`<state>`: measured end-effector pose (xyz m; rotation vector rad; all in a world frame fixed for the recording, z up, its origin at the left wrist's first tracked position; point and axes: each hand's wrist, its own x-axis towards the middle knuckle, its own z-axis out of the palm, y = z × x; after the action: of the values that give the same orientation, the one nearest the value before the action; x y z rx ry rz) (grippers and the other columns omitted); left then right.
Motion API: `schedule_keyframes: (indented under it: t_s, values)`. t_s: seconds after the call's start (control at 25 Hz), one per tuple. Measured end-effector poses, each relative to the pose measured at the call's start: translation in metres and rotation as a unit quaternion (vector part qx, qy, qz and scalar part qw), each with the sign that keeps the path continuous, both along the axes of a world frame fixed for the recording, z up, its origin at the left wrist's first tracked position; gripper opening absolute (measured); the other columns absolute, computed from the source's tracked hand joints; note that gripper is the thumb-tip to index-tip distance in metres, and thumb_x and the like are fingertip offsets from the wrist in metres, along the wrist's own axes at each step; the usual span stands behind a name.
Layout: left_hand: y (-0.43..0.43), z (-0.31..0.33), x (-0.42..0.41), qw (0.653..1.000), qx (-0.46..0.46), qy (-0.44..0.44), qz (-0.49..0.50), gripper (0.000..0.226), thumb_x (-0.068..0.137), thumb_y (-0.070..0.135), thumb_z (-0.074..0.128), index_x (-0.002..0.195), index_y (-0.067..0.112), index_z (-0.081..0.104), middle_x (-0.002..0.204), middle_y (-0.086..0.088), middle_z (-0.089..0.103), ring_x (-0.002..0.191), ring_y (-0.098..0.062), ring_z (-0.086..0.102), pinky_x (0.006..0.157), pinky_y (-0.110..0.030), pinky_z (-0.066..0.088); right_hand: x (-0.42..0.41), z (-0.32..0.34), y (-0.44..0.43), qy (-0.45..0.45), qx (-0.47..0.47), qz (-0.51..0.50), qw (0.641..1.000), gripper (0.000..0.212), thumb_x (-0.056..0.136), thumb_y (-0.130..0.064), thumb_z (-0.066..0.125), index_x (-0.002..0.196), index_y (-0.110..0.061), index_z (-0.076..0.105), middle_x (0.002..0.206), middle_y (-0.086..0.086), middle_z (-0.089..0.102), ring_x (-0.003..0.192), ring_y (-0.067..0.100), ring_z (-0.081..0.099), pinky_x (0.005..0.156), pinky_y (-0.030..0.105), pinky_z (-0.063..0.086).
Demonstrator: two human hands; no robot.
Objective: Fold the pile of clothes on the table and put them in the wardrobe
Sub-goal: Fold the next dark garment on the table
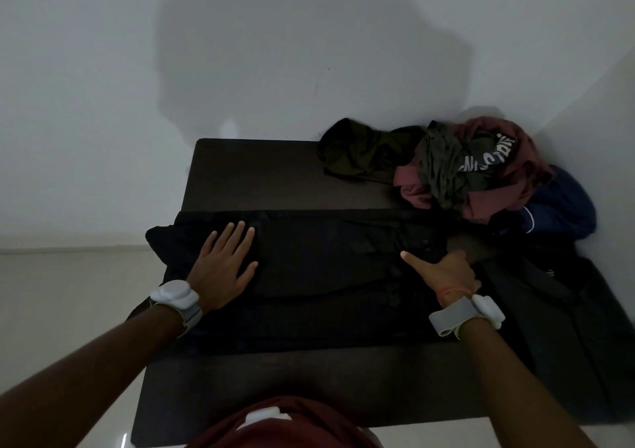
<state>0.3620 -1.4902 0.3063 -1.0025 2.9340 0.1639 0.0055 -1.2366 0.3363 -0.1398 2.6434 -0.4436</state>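
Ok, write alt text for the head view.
A person's left hand lies flat on a black garment spread across a dark table; the right hand rests on it too. Unfolded clothes are heaped at the far right.

A garment [326,269] lies spread across the worktop [261,172]; the pile of clothes [457,169] sits behind it, far right corner.

Unreadable white lettering on garment [488,159]

My arms reach forward: left grip [225,265] flat, fingers spread; right grip [446,274] thumb out, fingers tucked from view.
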Motion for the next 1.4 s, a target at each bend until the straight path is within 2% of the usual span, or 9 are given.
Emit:
schedule_keyframes:
  t_s: [0.12, 0.2, 0.36, 0.52, 0.8, 0.92, 1.08, 1.28, 1.4]
  values:
    - [0.003, -0.002, -0.006, 1.0, 0.013, -0.001, 0.004, 0.07, 0.099, 0.053, 0.027, 0.156, 0.014, 0.034, 0.161, -0.014, 0.034, 0.149, -0.032, 0.031, 0.118, -0.051, 0.03, -0.009, 0.019, 0.004, -0.138, -0.202, -0.037, 0.969, 0.059, 0.063, -0.059, 0.088, 0.104, -0.018, 0.073, 0.107, 0.004, 0.075, 0.096, 0.026, 0.07, 0.085, 0.037, 0.057]
    - [0.002, -0.002, -0.007, 1.0, 0.017, -0.006, 0.004, 0.07, 0.098, 0.052, 0.027, 0.156, 0.014, 0.034, 0.161, -0.014, 0.034, 0.149, -0.032, 0.03, 0.117, -0.052, 0.03, -0.014, 0.04, 0.009, -0.182, -0.252, -0.025, 0.95, 0.041, 0.075, -0.045, 0.086, 0.103, -0.018, 0.074, 0.1, 0.002, 0.075, 0.091, 0.024, 0.071, 0.069, 0.029, 0.055]
    - [0.002, 0.0, -0.007, 1.0, 0.022, -0.013, 0.003, 0.07, 0.098, 0.052, 0.028, 0.156, 0.014, 0.035, 0.161, -0.015, 0.033, 0.149, -0.033, 0.03, 0.117, -0.052, 0.031, -0.025, 0.056, 0.017, -0.282, -0.219, -0.019, 0.934, 0.047, 0.076, -0.045, 0.085, 0.109, -0.014, 0.071, 0.101, 0.007, 0.076, 0.089, 0.026, 0.074, 0.066, 0.029, 0.056]
    - [0.003, 0.002, -0.01, 0.999, 0.027, -0.019, 0.009, 0.07, 0.097, 0.052, 0.028, 0.155, 0.014, 0.037, 0.161, -0.014, 0.034, 0.149, -0.033, 0.03, 0.117, -0.052, 0.032, -0.019, 0.058, 0.011, -0.279, -0.265, -0.023, 0.923, 0.044, 0.078, -0.035, 0.084, 0.115, -0.014, 0.073, 0.102, 0.005, 0.077, 0.09, 0.025, 0.075, 0.071, 0.031, 0.057]
    - [0.002, 0.004, -0.009, 0.999, 0.049, -0.015, 0.008, 0.073, 0.096, 0.055, 0.024, 0.157, 0.015, 0.033, 0.163, -0.013, 0.029, 0.152, -0.031, 0.024, 0.119, -0.051, 0.027, 0.043, 0.095, -0.06, -0.302, -0.346, 0.127, 0.879, 0.036, 0.085, -0.019, 0.077, 0.12, -0.018, 0.07, 0.113, 0.003, 0.075, 0.106, 0.024, 0.071, 0.092, 0.037, 0.057]
    - [-0.001, 0.005, -0.008, 0.997, 0.079, 0.003, 0.001, 0.077, 0.094, 0.058, 0.021, 0.158, 0.017, 0.03, 0.165, -0.01, 0.023, 0.154, -0.029, 0.018, 0.122, -0.047, 0.02, 0.089, 0.092, -0.094, -0.298, -0.325, 0.206, 0.874, 0.046, 0.077, -0.035, 0.08, 0.119, -0.017, 0.069, 0.112, 0.0, 0.075, 0.106, 0.02, 0.071, 0.095, 0.038, 0.057]
    - [-0.002, 0.012, -0.004, 0.992, 0.108, 0.06, 0.007, 0.069, 0.091, 0.044, 0.029, 0.15, 0.012, 0.045, 0.159, -0.013, 0.037, 0.147, -0.032, 0.034, 0.12, -0.048, 0.03, 0.128, 0.08, -0.112, -0.388, -0.217, 0.267, 0.855, 0.059, 0.09, -0.057, 0.065, 0.133, -0.02, 0.05, 0.114, 0.004, 0.067, 0.09, 0.022, 0.075, 0.07, 0.032, 0.06]
    - [0.004, 0.021, 0.0, 0.982, 0.079, 0.151, 0.081, 0.05, 0.091, 0.029, 0.037, 0.127, 0.007, 0.064, 0.123, -0.01, 0.065, 0.11, -0.031, 0.06, 0.093, -0.044, 0.05, 0.109, 0.045, -0.095, -0.172, -0.222, 0.203, 0.938, 0.034, 0.092, -0.045, 0.068, 0.107, -0.015, 0.064, 0.093, 0.004, 0.069, 0.08, 0.016, 0.068, 0.072, 0.028, 0.05]
    - [0.014, 0.03, -0.01, 0.973, 0.09, 0.187, 0.104, 0.041, 0.097, 0.039, 0.041, 0.108, 0.012, 0.07, 0.094, -0.002, 0.067, 0.086, -0.022, 0.06, 0.077, -0.04, 0.049, 0.105, 0.029, -0.076, -0.093, -0.157, 0.215, 0.959, 0.042, 0.091, -0.041, 0.07, 0.123, -0.017, 0.059, 0.113, 0.003, 0.06, 0.1, 0.018, 0.06, 0.084, 0.027, 0.046]
